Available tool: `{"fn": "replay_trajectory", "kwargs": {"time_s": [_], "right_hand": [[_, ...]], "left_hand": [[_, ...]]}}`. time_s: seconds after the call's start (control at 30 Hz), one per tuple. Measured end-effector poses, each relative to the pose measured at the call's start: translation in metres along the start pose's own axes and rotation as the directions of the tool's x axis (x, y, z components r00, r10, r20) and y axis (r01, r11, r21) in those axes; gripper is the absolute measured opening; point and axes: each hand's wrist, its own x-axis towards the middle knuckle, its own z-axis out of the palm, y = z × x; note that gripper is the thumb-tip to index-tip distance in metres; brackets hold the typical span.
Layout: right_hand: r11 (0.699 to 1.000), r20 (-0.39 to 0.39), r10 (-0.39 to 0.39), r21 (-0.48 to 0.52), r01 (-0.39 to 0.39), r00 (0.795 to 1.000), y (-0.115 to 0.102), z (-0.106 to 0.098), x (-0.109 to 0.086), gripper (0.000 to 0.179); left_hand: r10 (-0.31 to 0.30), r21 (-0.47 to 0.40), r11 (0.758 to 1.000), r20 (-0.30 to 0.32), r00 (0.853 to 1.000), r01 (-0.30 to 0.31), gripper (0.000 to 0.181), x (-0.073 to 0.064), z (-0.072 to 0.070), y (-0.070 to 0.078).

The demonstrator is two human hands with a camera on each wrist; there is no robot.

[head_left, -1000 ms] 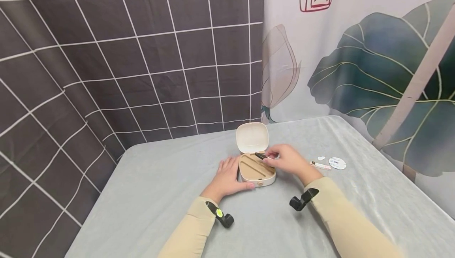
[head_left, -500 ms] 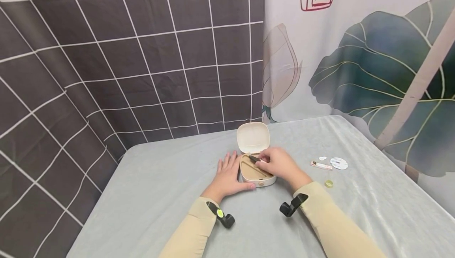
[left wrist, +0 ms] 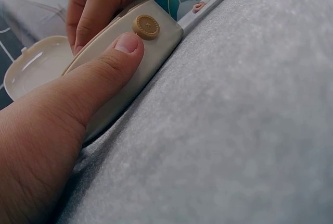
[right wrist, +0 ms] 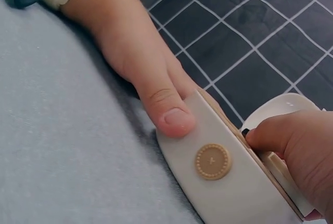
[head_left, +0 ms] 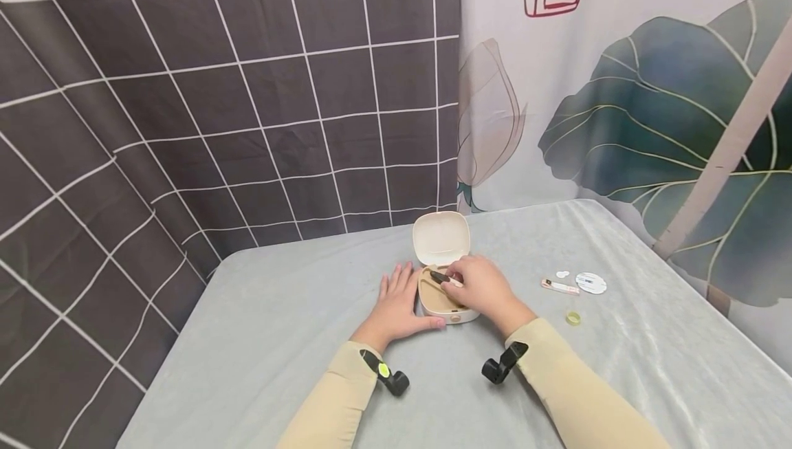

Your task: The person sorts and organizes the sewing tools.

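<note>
A small cream case (head_left: pixel 449 318) stands on the bed-like grey surface, its lid (head_left: pixel 441 237) raised at the back. Inside it lies a tan insert (head_left: pixel 436 298) with grooves. My left hand (head_left: pixel 394 308) lies along the case's left side with straight fingers, its thumb (left wrist: pixel 112 60) against the front near a round tan button (left wrist: pixel 146 27). Over the insert, my right hand (head_left: pixel 484 289) pinches a slim black-tipped tool (head_left: pixel 438 276). Its tip points to the back left. The right fingers hide the rest of the tool, so its kind is unclear.
To the right lie a white disc (head_left: pixel 590 283) with printing, a small flat strip (head_left: pixel 559 287), a tiny white piece (head_left: pixel 562 274) and a yellow-green ring (head_left: pixel 573 318). A dark gridded curtain (head_left: pixel 297 105) and a patterned one hang behind.
My right hand has moved slightly left and lower over the case with the black-tipped tool. The yellow-green ring came into sight from behind the right arm. My left hand has stayed put.
</note>
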Motion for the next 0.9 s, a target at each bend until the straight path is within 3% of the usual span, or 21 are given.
{"fn": "replay_trajectory", "kwargs": {"time_s": [0.67, 0.9], "right_hand": [[0.999, -0.131, -0.033, -0.039, 0.028, 0.991, -0.006, 0.015, -0.003, 0.009], [0.997, -0.115, -0.048, 0.053, 0.055, 0.992, 0.000, 0.011, -0.001, 0.008]], "left_hand": [[-0.005, -0.006, 1.000, 0.003, 1.000, 0.005, 0.113, 0.000, 0.001, 0.001], [-0.005, 0.000, 1.000, 0.000, 1.000, 0.005, 0.113, 0.001, 0.003, 0.000]]}}
